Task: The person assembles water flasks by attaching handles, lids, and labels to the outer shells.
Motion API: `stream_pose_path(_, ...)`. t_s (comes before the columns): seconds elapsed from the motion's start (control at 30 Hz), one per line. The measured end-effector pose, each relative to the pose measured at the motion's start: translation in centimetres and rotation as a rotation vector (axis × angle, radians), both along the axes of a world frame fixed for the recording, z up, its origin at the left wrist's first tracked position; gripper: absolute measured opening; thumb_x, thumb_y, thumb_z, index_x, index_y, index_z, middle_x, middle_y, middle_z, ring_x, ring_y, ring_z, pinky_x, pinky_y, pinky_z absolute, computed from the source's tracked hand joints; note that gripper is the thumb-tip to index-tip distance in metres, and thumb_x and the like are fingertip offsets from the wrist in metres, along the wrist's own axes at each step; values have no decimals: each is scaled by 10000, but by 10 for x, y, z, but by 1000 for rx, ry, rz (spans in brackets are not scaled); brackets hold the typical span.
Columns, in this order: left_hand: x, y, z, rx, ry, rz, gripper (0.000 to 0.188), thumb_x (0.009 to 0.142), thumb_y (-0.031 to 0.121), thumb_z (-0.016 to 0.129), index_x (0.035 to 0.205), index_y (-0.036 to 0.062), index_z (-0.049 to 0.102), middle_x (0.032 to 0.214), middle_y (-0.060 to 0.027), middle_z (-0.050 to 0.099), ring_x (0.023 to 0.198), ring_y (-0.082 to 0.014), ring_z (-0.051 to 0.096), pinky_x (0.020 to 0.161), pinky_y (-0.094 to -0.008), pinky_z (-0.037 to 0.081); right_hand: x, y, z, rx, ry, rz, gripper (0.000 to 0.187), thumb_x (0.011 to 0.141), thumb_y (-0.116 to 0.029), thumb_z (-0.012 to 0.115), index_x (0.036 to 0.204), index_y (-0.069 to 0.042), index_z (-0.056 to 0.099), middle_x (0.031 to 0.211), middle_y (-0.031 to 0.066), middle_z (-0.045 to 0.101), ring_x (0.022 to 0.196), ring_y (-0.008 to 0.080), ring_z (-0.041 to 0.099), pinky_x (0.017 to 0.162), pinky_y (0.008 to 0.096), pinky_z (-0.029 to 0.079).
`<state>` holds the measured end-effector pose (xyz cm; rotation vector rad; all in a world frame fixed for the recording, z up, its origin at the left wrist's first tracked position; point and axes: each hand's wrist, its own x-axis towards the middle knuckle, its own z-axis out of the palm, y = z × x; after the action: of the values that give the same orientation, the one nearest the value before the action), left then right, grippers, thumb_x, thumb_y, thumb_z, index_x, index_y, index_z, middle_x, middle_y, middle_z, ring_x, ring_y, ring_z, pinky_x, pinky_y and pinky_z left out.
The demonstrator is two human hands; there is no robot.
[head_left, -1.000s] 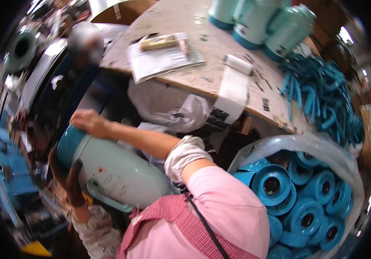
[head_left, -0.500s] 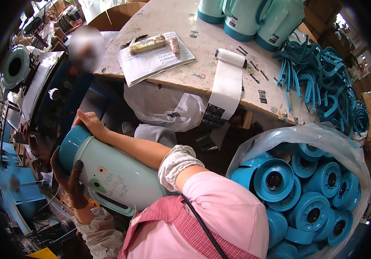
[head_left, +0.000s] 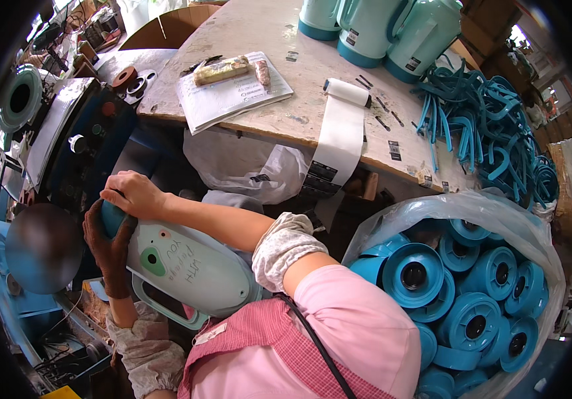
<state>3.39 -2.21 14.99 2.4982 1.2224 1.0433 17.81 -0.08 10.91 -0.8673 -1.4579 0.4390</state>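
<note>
From where I stand, the pale green flask [head_left: 199, 263] lies tilted left of centre in the frame, its blue end [head_left: 111, 219] toward the machine side and its other end against the wearer's apron [head_left: 253, 336]. Half a second ago the hands sat apart on opposite sides of that end; now they have come together over it. The left hand [head_left: 110, 249], in a dark brown glove, has its fingers clamped round the blue end from the lower left. The bare right hand [head_left: 133, 194] is curled over the top edge, fingers closed down on it. The flask has also rolled a little, bringing the printed green spot further round. That puts both grips on the same small part, I'd judge, though the hands hide so much that I can't tell whether it is turning.

On the desk [head_left: 266, 30], at the top of the frame, a roll of labels [head_left: 349, 93] hangs over the edge, near a heap of blue strips [head_left: 492, 146]. At lower right, a plastic bag [head_left: 432, 205] holds blue round parts [head_left: 416, 274].
</note>
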Motion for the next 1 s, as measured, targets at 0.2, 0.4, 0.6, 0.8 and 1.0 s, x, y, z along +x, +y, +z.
stream_pose_path(0.2, -9, 1, 0, 5, 31, 70, 609, 629, 336, 731, 1134, 72, 517, 1056, -105, 557, 975, -289, 500, 884, -411, 373, -12, 4, -4, 44, 108, 12, 330, 895, -293, 472, 728, -25, 569, 722, 168, 579, 729, 351, 561, 656, 411, 438)
stream_pose_path(0.4, -5, 4, 1, -14, 178, 169, 612, 631, 349, 737, 1131, 74, 514, 1071, -100, 560, 996, -291, 504, 882, -412, 384, -24, 19, -27, 28, 214, 8, 345, 906, -302, 454, 704, -31, 524, 690, 191, 556, 685, 369, 554, 611, 408, 435)
stream_pose_path(0.6, -3, 9, 7, -50, 136, -40, 626, 704, 278, 694, 1238, 58, 452, 1203, -155, 499, 1116, -317, 461, 971, -418, 332, -4, 24, -20, -43, 127, 21, 287, 900, -233, 495, 725, -15, 564, 689, 186, 547, 661, 321, 569, 616, 362, 447)
stream_pose_path(0.8, -95, -59, -27, 418, 544, -348, 429, 811, 209, 561, 1207, 75, 466, 1336, -195, 376, 1242, -451, 324, 1009, -547, 303, 202, 2, -21, 151, 254, -247, 206, 730, -86, 643, 927, -45, 600, 960, 103, 542, 919, 243, 529, 849, 332, 416)
stream_pose_path(1.0, -32, -61, -71, 449, 181, -326, 300, 737, 105, 638, 1013, 117, 522, 1176, -131, 507, 1143, -441, 441, 937, -530, 395, 536, -274, 36, 51, -675, -1922, 233, 676, -99, 610, 900, -44, 640, 884, 167, 624, 876, 346, 570, 803, 427, 436)
